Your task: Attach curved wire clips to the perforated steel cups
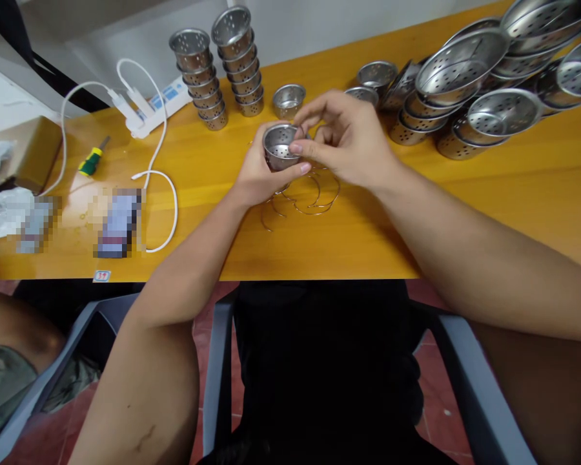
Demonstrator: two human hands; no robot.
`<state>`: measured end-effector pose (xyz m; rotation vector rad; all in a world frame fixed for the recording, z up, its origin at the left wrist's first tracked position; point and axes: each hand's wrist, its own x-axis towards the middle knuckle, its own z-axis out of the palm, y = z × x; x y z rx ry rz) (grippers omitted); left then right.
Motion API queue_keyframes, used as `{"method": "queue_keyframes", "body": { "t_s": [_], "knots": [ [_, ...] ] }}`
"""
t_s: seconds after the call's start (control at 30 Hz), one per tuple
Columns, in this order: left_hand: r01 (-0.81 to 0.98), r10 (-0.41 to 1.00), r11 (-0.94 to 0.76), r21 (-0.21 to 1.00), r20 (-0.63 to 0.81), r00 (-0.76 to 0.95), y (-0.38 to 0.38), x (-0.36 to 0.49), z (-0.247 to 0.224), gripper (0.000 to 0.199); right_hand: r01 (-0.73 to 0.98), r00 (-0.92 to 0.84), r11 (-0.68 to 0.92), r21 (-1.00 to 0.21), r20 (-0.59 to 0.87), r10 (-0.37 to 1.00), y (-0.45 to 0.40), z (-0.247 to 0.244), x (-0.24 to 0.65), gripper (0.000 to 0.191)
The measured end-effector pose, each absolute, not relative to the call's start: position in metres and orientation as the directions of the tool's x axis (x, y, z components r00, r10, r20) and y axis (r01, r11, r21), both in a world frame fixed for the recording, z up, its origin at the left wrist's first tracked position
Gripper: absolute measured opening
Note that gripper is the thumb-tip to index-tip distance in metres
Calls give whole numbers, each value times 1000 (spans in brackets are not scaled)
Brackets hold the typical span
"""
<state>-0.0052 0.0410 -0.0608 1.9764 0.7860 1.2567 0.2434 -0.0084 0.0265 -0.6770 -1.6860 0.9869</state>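
Observation:
A small perforated metal cup is held upright over the table by my left hand, whose fingers and thumb wrap round its side. Over the cup's right rim, my right hand is closed in a pinch, thumb and forefinger at the edge. What it pinches, possibly a thin wire, is too small to make out. Several thin curved wires lie on the table just below both hands. Another metal cup stands right behind the held one.
Two tall cup stacks stand at the back. Many nested cups fill the back right. A power strip, white cable, screwdriver, blurred phone and cardboard box are left. A person's leg shows lower left.

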Motion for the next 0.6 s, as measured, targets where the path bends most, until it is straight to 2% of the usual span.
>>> {"method": "queue_keyframes", "body": {
  "t_s": [0.1,0.2,0.3,0.6],
  "knots": [
    [175,768,-624,762,557,315,41,-3,-53,116,91,-249,573,-814,539,805,-10,25,245,67],
    [198,759,-644,739,583,289,41,-1,-45,122,200,-323,641,-741,568,757,-15,28,250,47],
    [223,762,-643,733,584,279,42,-1,-45,123,251,-389,703,-666,595,703,-18,29,252,37],
    [175,761,-640,748,587,276,51,-2,-57,108,286,-461,736,-613,586,667,-16,13,248,47]
  ]
}}
